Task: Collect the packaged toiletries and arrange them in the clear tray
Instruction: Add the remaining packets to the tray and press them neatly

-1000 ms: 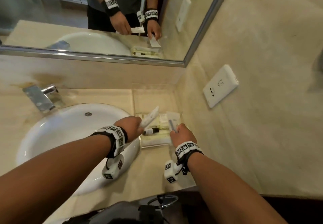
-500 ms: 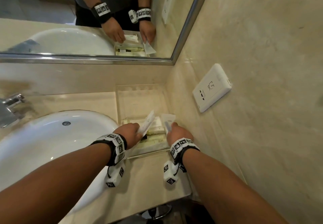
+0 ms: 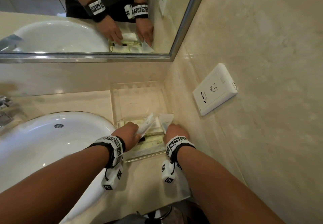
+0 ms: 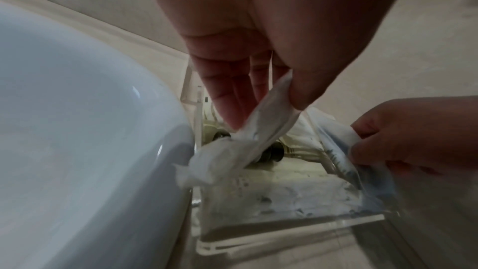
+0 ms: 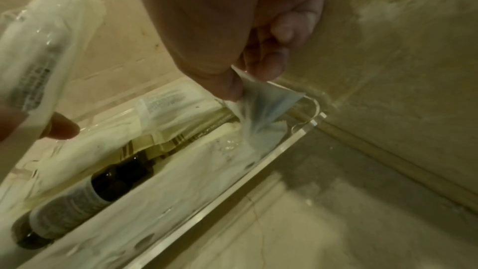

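A clear tray (image 3: 138,99) sits on the counter in the corner beside the basin. Its near half holds several wrapped toiletries and a small dark-capped bottle (image 5: 77,206). My left hand (image 3: 130,135) pinches a long white packet (image 3: 147,125) (image 4: 261,128) by one end, slanted over the tray. My right hand (image 3: 175,133) pinches a flat clear sachet (image 3: 166,120) (image 5: 258,114) at the tray's right edge, next to the wall. The far half of the tray (image 4: 284,222) is bare.
A white basin (image 3: 52,147) lies left of the tray, a chrome tap (image 3: 5,108) at the far left. A wall socket (image 3: 215,89) is on the right wall. The mirror (image 3: 87,17) above reflects both hands. The counter edge runs close below my wrists.
Both hands have lowered toward the tray with their packets. The left packet has tipped down closer to the items in the tray. My head has moved nearer and to the right.
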Demonstrator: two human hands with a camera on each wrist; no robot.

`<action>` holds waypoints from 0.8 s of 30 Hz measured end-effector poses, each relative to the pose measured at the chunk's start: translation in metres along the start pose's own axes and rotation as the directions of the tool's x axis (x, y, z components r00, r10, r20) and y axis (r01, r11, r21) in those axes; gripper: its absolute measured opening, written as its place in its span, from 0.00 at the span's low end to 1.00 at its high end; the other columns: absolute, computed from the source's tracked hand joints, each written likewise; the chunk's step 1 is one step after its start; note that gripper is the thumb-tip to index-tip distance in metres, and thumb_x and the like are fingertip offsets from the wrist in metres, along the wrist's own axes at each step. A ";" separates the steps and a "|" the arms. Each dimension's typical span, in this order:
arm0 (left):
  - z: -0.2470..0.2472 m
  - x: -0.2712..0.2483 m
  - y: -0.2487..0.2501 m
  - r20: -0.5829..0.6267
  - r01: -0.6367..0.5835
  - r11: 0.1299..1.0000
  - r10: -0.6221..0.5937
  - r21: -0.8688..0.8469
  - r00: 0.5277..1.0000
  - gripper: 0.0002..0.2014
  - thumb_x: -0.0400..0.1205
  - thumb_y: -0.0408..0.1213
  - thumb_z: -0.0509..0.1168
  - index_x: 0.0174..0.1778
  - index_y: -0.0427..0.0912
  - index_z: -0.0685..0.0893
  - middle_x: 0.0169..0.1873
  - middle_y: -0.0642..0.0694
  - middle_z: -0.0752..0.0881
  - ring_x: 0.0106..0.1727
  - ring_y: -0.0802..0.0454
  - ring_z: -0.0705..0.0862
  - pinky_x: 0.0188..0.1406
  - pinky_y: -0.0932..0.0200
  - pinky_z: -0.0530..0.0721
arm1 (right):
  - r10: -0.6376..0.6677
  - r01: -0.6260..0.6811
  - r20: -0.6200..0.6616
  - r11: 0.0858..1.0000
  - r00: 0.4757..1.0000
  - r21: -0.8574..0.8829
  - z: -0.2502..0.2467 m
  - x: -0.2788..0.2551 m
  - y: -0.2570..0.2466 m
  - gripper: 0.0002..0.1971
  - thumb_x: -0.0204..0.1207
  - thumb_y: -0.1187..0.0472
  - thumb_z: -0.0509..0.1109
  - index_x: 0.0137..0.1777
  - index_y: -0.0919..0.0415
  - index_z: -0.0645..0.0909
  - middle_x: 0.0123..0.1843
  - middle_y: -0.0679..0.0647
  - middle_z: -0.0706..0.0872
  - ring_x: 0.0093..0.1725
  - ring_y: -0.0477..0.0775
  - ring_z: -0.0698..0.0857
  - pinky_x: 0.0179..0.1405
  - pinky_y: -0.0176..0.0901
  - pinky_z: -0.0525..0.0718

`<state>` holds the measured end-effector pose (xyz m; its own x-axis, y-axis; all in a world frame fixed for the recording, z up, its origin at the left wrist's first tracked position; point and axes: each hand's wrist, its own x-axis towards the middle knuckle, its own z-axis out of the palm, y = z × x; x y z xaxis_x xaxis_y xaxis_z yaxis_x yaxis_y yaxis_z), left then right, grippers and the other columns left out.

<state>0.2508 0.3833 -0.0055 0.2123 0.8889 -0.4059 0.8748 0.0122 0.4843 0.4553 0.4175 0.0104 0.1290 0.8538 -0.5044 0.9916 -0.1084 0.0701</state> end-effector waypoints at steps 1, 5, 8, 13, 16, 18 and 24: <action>0.001 0.001 0.000 0.000 0.000 1.000 0.000 0.001 1.000 0.11 0.85 0.49 0.60 0.45 0.45 0.74 0.51 0.44 0.78 0.43 0.46 0.81 0.46 0.50 0.83 | 0.025 -0.025 -0.005 1.000 1.000 0.005 0.002 -0.001 -0.001 0.20 0.81 0.56 0.68 0.70 0.62 0.75 0.68 0.58 0.79 0.59 0.59 0.86 0.45 0.48 0.82; 0.006 0.005 -0.001 -0.014 -0.004 1.000 0.003 -0.027 1.000 0.11 0.85 0.47 0.59 0.52 0.42 0.76 0.55 0.44 0.75 0.45 0.46 0.81 0.48 0.51 0.81 | 0.021 -0.002 -0.166 0.994 0.986 0.114 0.022 -0.006 -0.003 0.34 0.78 0.52 0.70 0.80 0.60 0.61 0.74 0.58 0.69 0.64 0.59 0.81 0.56 0.49 0.82; 0.010 0.005 -0.002 -0.039 -0.024 0.998 0.022 -0.049 0.999 0.10 0.85 0.46 0.59 0.52 0.43 0.74 0.56 0.44 0.75 0.44 0.46 0.80 0.47 0.50 0.82 | -0.127 0.167 -0.330 0.981 0.935 0.095 0.034 -0.003 -0.002 0.32 0.78 0.55 0.69 0.81 0.55 0.65 0.80 0.56 0.67 0.72 0.60 0.73 0.67 0.53 0.76; 0.014 -0.001 -0.004 0.011 -0.016 0.998 0.016 -0.053 1.000 0.16 0.86 0.45 0.59 0.65 0.39 0.73 0.67 0.42 0.74 0.56 0.42 0.82 0.56 0.49 0.80 | -0.308 0.323 -0.222 0.946 0.925 0.032 0.046 0.003 -0.005 0.34 0.81 0.69 0.60 0.86 0.59 0.55 0.90 0.56 0.47 0.87 0.61 0.53 0.84 0.52 0.57; 0.017 -0.003 -0.005 0.056 -0.039 0.999 0.040 -0.022 0.998 0.21 0.87 0.46 0.58 0.72 0.36 0.72 0.79 0.44 0.66 0.70 0.44 0.77 0.65 0.54 0.75 | -0.321 0.331 -0.181 0.943 0.929 0.024 0.053 0.010 0.001 0.36 0.81 0.71 0.61 0.87 0.61 0.52 0.90 0.59 0.45 0.88 0.59 0.48 0.86 0.49 0.51; 0.019 -0.003 -0.006 0.074 -0.055 0.998 0.056 -0.014 0.996 0.22 0.87 0.48 0.58 0.72 0.37 0.73 0.83 0.46 0.61 0.75 0.46 0.73 0.68 0.56 0.73 | -0.333 0.346 -0.188 0.937 0.924 0.041 0.060 0.015 0.005 0.37 0.80 0.71 0.64 0.87 0.61 0.52 0.90 0.59 0.46 0.88 0.59 0.49 0.86 0.48 0.52; 0.028 -0.008 -0.010 0.061 -0.096 0.995 0.097 -0.019 0.993 0.17 0.85 0.48 0.59 0.63 0.41 0.76 0.69 0.45 0.72 0.56 0.46 0.82 0.57 0.50 0.82 | -0.369 0.394 -0.219 0.915 0.903 0.083 0.066 0.024 0.011 0.41 0.76 0.75 0.65 0.87 0.58 0.54 0.90 0.57 0.50 0.88 0.59 0.53 0.84 0.50 0.62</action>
<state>0.2524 0.3637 -0.0287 0.3229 0.8560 -0.4037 0.8417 -0.0647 0.5361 0.4697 0.4033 -0.0582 -0.2505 0.9226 -0.2934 0.9590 0.1949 -0.2058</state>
